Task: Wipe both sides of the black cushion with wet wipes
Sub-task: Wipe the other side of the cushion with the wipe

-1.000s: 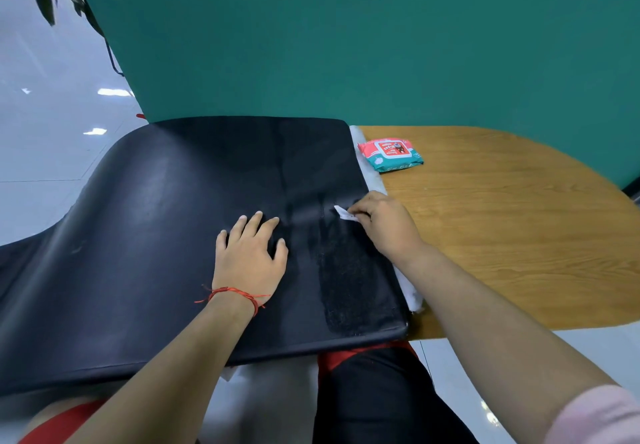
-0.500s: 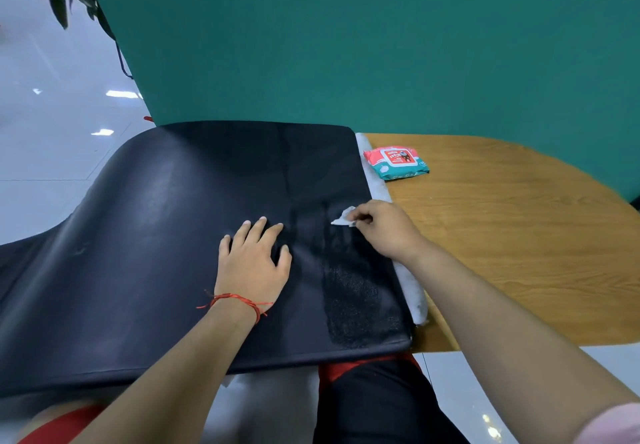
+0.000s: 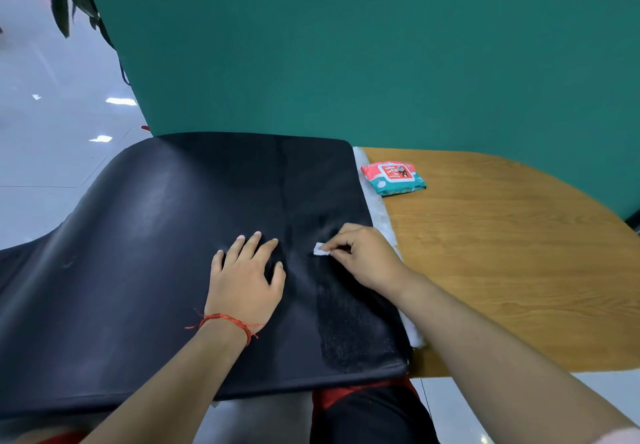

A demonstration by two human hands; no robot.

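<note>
Wooden surface [image 3: 502, 253] carries the black cushion [image 3: 156, 253]. On the cushion, the left hand [image 3: 242, 277] lies flat, fingers spread; just beside it the right hand [image 3: 363, 256] pinches a small wet wipe [image 3: 320, 248]

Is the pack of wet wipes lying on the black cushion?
No, the pack of wet wipes lies on the wooden table, beside the black cushion, not on it.

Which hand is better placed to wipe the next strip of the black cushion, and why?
The right hand: it pinches the wet wipe on the cushion; the left hand lies flat, steadying it.
</note>
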